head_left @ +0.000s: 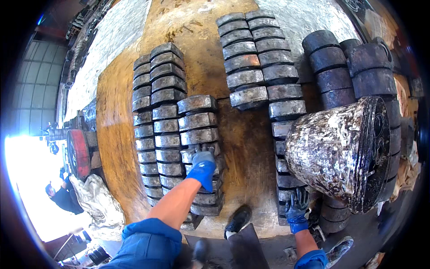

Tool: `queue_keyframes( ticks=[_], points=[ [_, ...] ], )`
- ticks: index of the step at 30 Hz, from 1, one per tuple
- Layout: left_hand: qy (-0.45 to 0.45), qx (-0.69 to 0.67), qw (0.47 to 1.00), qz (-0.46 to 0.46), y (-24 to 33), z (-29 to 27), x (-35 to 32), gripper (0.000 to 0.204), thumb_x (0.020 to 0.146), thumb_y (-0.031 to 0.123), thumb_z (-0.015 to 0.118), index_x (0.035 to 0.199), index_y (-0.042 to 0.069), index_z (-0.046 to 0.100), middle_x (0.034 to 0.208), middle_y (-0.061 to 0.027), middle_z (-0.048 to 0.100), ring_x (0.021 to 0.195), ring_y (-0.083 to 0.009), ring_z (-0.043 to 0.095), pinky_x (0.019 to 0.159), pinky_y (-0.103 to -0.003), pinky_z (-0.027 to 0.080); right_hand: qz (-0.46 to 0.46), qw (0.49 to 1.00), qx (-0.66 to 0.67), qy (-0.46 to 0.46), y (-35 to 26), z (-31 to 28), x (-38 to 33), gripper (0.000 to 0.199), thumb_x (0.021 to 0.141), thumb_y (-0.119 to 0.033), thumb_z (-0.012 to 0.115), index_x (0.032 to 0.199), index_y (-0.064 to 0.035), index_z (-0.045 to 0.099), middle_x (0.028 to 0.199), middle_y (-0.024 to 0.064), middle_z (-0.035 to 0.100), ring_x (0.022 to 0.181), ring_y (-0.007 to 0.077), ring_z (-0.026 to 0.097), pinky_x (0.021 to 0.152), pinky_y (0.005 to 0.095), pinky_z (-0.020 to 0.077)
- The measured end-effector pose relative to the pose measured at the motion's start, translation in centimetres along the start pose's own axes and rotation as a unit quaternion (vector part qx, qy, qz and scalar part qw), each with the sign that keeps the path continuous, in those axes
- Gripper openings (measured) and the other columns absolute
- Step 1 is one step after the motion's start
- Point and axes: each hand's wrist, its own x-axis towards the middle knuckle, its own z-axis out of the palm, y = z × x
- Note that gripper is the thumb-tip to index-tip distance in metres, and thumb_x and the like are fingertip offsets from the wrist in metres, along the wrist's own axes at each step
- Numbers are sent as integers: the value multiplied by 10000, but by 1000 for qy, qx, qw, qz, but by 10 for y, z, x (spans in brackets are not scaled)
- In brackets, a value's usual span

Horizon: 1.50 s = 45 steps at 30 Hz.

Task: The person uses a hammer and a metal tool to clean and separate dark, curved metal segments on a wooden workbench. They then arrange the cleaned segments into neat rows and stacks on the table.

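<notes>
My left hand [202, 163], in a blue work glove with dark, soiled fingers, reaches forward onto the rows of thick grey metal blocks in the middle. Its fingers curl over one metal block [187, 156] in the right-hand row of that group. Lower right, my right hand [297, 210] wears a similar glove, its fingers stretched out. It rests by the near end of another row of blocks [287, 181], beside a grimy, paint-splattered bucket [333, 148] lying on its side. Whether the right palm touches a block is hidden.
A stained yellow-brown board [117, 134] lies beneath the blocks. Dark cylindrical pieces [329, 60] are stacked at the right. Left, a red round object [78, 154] stands near crumpled pale sheeting [96, 204]; another person [65, 197] is beyond. My shoe [239, 219] is near the rows.
</notes>
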Motion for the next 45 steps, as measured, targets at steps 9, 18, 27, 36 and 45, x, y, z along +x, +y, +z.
queue_keyframes(
  ticks=[9,18,27,36,45],
  points=[
    [142,119,978,92,-23,82,46,652,871,151,561,1500,114,394,976,-325,673,835,-481,673,957,-538,487,56,997,3,-56,-5,-9,4,637,809,-261,661,1409,-120,497,1520,175,398,1407,445,337,1127,636,271],
    [-172,17,981,85,-9,-27,43,594,881,317,568,1454,194,468,1412,-201,528,1284,-403,523,978,-550,444,131,986,107,-3,-169,-83,207,484,898,-331,611,1273,-25,597,1311,203,582,1226,376,540,1052,504,409],
    [252,-12,931,263,-79,-185,158,663,817,299,683,1413,93,475,1390,-163,553,1285,-369,509,1077,-489,389,224,974,21,-14,-172,-12,513,952,753,-491,745,1485,-23,358,1511,231,376,1383,386,366,1161,494,263],
    [-160,42,970,180,-71,-210,239,601,911,277,609,1460,119,424,1401,-160,556,1256,-338,563,1039,-444,454,266,962,0,-58,-180,4,534,1055,741,-463,763,1558,-90,211,1566,242,274,1412,420,312,1163,523,252],
    [-175,24,962,208,-73,-212,264,526,820,308,714,1301,134,588,1259,-165,649,1126,-352,644,928,-450,524,325,936,10,-132,-187,3,539,1128,708,-508,756,1578,-122,151,1609,205,198,1453,388,250,1192,506,198]
  ],
)
